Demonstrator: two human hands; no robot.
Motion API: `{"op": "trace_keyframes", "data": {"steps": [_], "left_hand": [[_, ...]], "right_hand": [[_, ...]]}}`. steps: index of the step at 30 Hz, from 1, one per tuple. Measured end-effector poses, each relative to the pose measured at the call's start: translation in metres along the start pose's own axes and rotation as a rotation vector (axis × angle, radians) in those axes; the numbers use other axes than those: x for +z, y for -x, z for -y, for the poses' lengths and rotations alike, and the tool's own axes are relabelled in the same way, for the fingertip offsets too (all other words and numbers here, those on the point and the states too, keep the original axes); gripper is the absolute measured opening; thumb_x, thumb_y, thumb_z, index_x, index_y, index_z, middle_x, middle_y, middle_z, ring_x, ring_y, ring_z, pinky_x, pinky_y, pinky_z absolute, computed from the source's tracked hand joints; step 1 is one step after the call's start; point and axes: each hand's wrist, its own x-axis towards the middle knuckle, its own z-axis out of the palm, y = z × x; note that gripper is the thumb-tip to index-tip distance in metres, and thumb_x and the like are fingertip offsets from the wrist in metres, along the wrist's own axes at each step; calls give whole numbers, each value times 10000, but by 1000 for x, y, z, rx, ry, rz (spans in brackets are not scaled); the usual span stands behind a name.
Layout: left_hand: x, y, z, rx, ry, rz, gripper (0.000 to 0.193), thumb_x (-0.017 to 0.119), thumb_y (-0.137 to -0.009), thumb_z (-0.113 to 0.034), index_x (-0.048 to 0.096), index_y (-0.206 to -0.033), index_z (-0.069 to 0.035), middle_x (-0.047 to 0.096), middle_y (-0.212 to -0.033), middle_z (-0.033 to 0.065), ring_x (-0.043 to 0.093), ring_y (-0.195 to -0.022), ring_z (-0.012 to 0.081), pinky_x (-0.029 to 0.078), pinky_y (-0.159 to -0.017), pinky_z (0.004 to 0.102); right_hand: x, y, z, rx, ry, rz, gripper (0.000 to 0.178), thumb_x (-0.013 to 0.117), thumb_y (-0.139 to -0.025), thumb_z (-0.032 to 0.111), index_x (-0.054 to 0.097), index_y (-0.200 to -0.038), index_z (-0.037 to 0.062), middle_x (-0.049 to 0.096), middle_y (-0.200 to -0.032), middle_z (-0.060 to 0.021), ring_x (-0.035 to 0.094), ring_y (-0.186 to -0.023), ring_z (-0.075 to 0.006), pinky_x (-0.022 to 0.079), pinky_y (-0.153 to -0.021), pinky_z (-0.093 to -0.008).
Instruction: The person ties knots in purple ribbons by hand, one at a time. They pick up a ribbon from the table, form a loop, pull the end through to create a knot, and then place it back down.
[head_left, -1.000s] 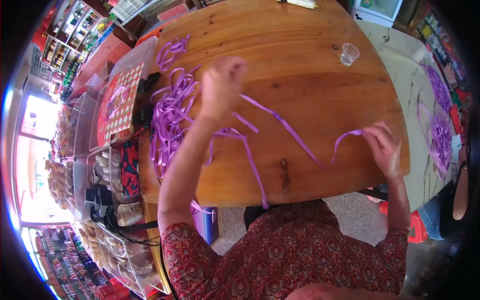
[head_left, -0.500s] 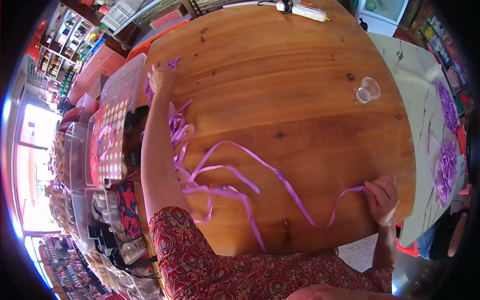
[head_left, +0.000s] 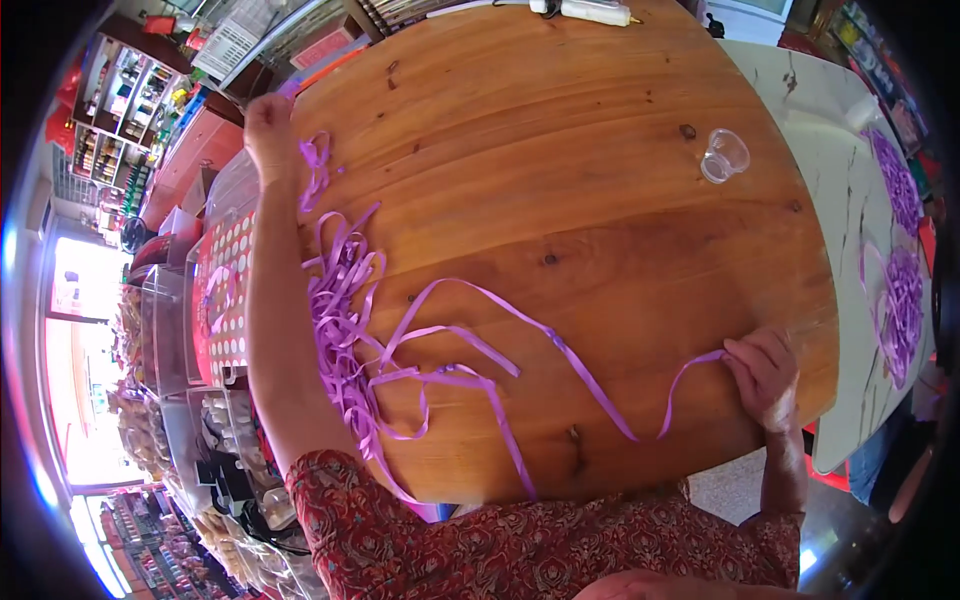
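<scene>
At the right of the wooden table, my right hand (head_left: 764, 378) pinches the end of a purple ribbon (head_left: 595, 385). From there the ribbon dips, then runs left across the tabletop in a long curve. My left hand (head_left: 268, 140) is raised over the table's far left edge, its fingers curled; whatever they hold is hidden. Beneath and beside my left forearm lies a tangled heap of purple ribbons (head_left: 345, 300), with several loose ends trailing over the wood. A smaller bunch of purple ribbon (head_left: 315, 165) lies just right of my left hand.
A clear plastic cup (head_left: 725, 157) lies on the wooden table (head_left: 600, 240). At the back edge is a white glue gun (head_left: 595, 11). On the marble-patterned table (head_left: 845, 360) to the right are more purple ribbon piles (head_left: 903, 310). Clear bins (head_left: 172, 345) crowd the left side.
My left hand has moved left and farther away, uncovering more of the ribbon heap and the small bunch. My right hand keeps its pinch on the ribbon end.
</scene>
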Motion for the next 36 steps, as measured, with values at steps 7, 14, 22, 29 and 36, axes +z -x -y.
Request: {"op": "trace_keyframes", "data": {"steps": [7, 14, 22, 29, 36], "left_hand": [[-54, 18, -208, -128, 873, 347, 100, 495, -925, -107, 566, -878, -54, 553, -740, 9, 433, -557, 79, 337, -498, 205], [-66, 112, -353, -223, 1173, 656, 106, 502, -919, -96, 586, -950, -39, 536, -728, 10, 349, -530, 62, 282, -479, 197], [-44, 187, -435, -273, 1424, 1149, 158, 521, -914, -106, 580, -1033, -20, 553, -743, 35, 315, -514, 53, 259, -470, 194], [-29, 224, -468, -308, 1458, 1334, 162, 511, -920, -99, 571, -1045, -17, 523, -737, 22, 341, -550, 55, 263, -483, 195], [-12, 245, -480, -170, 1452, 1319, 179, 525, -907, -61, 584, -1075, -40, 519, -736, 14, 390, -590, 52, 280, -501, 193]], "right_hand": [[-11, 3, 1, -54, -12, 15, 266, 715, -672, 58, 631, -922, 30, 581, -813, -99, 546, -748, -274, 441, -650, -370], [-38, 10, 9, -49, -181, -299, 367, 710, -697, 70, 609, -1045, 14, 608, -932, -127, 574, -837, -286, 460, -721, -359], [-104, -22, 65, -134, -663, -585, 576, 716, -729, 59, 483, -1251, -7, 611, -1002, -82, 570, -886, -156, 454, -779, -291], [-121, 6, 57, -158, -858, -696, 363, 667, -766, -28, 580, -1119, -24, 593, -931, -75, 556, -871, -137, 441, -783, -249], [-137, 30, 54, -170, -1029, -762, 271, 653, -776, -36, 616, -1045, -28, 594, -939, -84, 562, -878, -133, 455, -761, -249]]}}
